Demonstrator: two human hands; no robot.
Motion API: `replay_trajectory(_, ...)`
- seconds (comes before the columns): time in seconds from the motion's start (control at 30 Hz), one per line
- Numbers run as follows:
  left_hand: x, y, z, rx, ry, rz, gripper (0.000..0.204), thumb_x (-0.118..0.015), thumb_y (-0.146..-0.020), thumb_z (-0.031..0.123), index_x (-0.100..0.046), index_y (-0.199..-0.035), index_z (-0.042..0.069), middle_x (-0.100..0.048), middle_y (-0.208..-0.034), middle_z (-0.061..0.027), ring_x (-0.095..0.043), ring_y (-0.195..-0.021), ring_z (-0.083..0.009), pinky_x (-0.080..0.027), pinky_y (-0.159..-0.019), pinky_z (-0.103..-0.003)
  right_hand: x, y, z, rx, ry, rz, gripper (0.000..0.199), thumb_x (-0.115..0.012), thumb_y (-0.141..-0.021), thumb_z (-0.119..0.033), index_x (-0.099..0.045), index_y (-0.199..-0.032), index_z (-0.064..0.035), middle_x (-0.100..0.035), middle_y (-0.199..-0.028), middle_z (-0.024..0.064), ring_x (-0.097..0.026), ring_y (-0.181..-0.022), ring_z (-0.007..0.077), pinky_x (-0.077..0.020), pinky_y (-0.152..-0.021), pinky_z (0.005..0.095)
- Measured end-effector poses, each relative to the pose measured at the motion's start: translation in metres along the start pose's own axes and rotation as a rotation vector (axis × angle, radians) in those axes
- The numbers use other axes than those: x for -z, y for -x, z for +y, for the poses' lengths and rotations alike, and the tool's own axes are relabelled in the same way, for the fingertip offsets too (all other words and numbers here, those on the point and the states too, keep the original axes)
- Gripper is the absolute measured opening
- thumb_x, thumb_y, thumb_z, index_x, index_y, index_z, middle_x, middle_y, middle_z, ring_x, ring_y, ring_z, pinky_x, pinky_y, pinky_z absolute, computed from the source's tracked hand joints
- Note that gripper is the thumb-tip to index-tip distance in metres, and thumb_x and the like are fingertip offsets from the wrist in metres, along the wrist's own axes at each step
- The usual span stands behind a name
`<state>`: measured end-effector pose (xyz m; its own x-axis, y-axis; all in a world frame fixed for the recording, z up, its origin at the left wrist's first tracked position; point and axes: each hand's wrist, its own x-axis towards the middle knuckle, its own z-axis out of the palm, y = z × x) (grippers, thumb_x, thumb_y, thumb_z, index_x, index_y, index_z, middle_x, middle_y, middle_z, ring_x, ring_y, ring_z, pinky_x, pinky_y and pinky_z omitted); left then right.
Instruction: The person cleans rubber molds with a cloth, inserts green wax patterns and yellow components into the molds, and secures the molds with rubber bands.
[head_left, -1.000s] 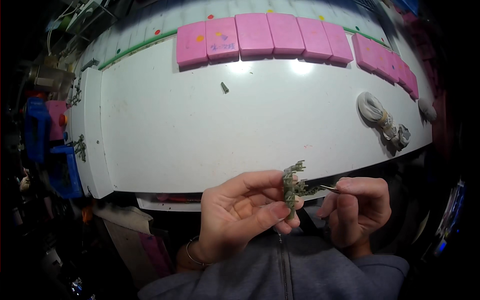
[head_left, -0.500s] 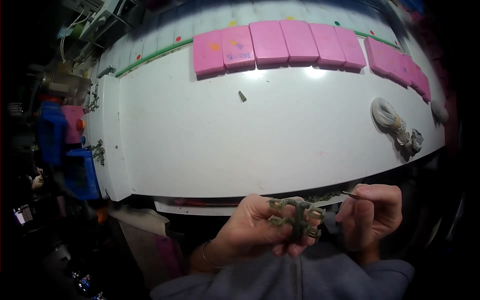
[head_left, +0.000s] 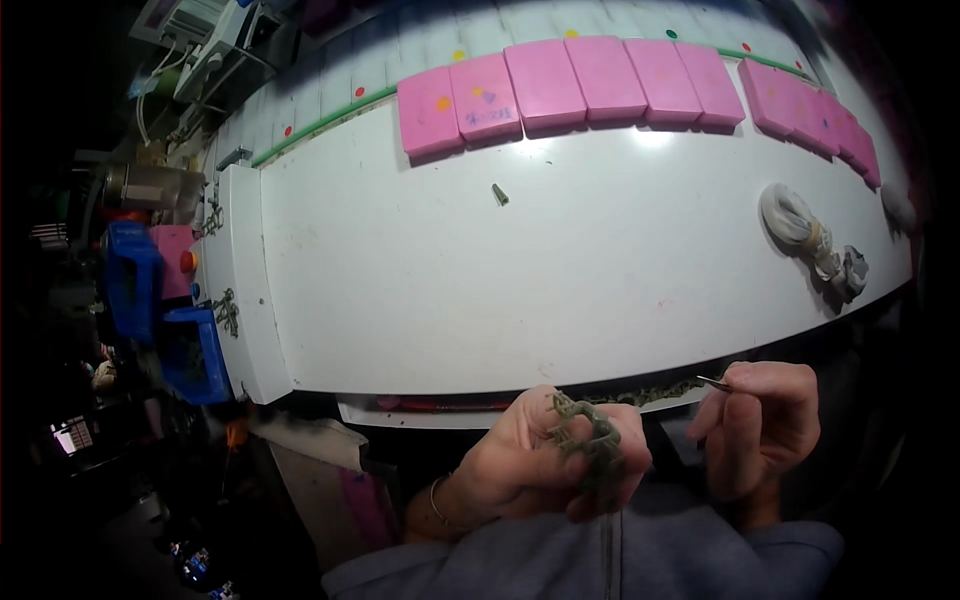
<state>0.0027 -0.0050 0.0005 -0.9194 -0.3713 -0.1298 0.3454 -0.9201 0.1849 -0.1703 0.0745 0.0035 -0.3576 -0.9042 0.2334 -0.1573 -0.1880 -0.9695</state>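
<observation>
Close to my body, my left hand point(head_left: 510, 455) is closed around a branched olive-green moulded piece point(head_left: 598, 438). Its short arms stick out beside the thumb, and the lower part is blurred and partly covered by fingers. To the right, my right hand point(head_left: 765, 425) pinches a thin, pointed metal tool point(head_left: 712, 382) between thumb and fingertips. Only the tool's narrow tip shows, pointing left, apart from the green piece; the rest is hidden in the hand. Under the table's front edge, more green pieces point(head_left: 655, 392) lie in a shallow tray, partly behind my hands.
A small green tapered part point(head_left: 500, 195) lies on the white table point(head_left: 450, 290). Pink blocks point(head_left: 545, 85) line its back edge, and a tied white cloth bundle point(head_left: 792, 215) rests at right. Blue bins point(head_left: 195, 355) and green branched pieces point(head_left: 228, 312) are at left.
My left hand has turned the green piece, so its arms now point up and left and more of it is covered. The whole view has shifted slightly; the right hand keeps its pinch.
</observation>
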Motion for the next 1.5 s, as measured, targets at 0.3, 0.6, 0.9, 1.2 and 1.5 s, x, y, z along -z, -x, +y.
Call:
replay_trajectory(0.3, -0.003, -0.004, -0.010, -0.138, 0.017, 0.089, 0.027, -0.059, -0.084, 0.017, -0.063, -0.100, -0.004, -0.052, -0.072, -0.0107, -0.041, -0.053, -0.0122, -0.031, -0.043, -0.020, 0.001, 0.001, 0.000, -0.014, -0.026, 0.000, 0.013, -0.052, -0.085, 0.007, -0.048, -0.097, 0.0076, -0.060, -0.069, 0.0152, -0.059, -0.053, 0.0128, -0.0485, -0.048, 0.0226)
replay_trajectory(0.6, 0.007, -0.004, -0.006, -0.114, 0.026, 0.046, 0.026, -0.052, -0.087, 0.015, -0.060, -0.103, -0.004, -0.054, -0.078, -0.0088, -0.042, -0.055, -0.0075, -0.034, -0.045, -0.016, 0.000, 0.002, 0.000, -0.031, -0.007, 0.015, 0.014, -0.054, -0.084, 0.006, -0.050, -0.097, 0.0078, -0.061, -0.076, 0.0158, -0.061, -0.057, 0.0132, -0.0503, -0.051, 0.0229)
replay_trajectory(0.9, 0.015, -0.005, -0.009, -0.147, 0.048, -0.172, 0.031, -0.038, -0.097, 0.021, -0.052, -0.114, -0.002, -0.050, -0.085, -0.0054, -0.041, -0.059, -0.0037, -0.037, -0.052, -0.012, 0.000, 0.000, 0.000, -0.031, -0.058, -0.005, 0.014, -0.054, -0.083, 0.008, -0.052, -0.097, 0.0077, -0.063, -0.081, 0.0175, -0.062, -0.059, 0.0129, -0.0505, -0.051, 0.0220)
replay_trajectory(1.2, 0.012, -0.007, -0.008, -0.156, 0.041, -0.146, 0.028, -0.040, -0.096, 0.017, -0.053, -0.112, -0.002, -0.051, -0.085, -0.0046, -0.041, -0.059, -0.0040, -0.036, -0.051, -0.014, 0.000, -0.002, 0.003, 0.011, -0.028, -0.035, 0.015, -0.055, -0.082, 0.009, -0.053, -0.097, 0.0083, -0.064, -0.087, 0.0168, -0.063, -0.059, 0.0129, -0.0516, -0.052, 0.0219)
replay_trajectory(1.5, -0.009, -0.007, -0.008, -0.416, -0.198, 0.306, 0.033, -0.053, -0.087, 0.010, -0.050, -0.115, -0.008, -0.051, -0.084, -0.0111, -0.044, -0.063, -0.0104, -0.031, -0.045, -0.014, 0.000, -0.001, 0.008, -0.023, -0.035, -0.014, 0.014, -0.055, -0.082, 0.009, -0.053, -0.096, 0.0085, -0.064, -0.086, 0.0168, -0.062, -0.058, 0.0121, -0.0510, -0.053, 0.0213)
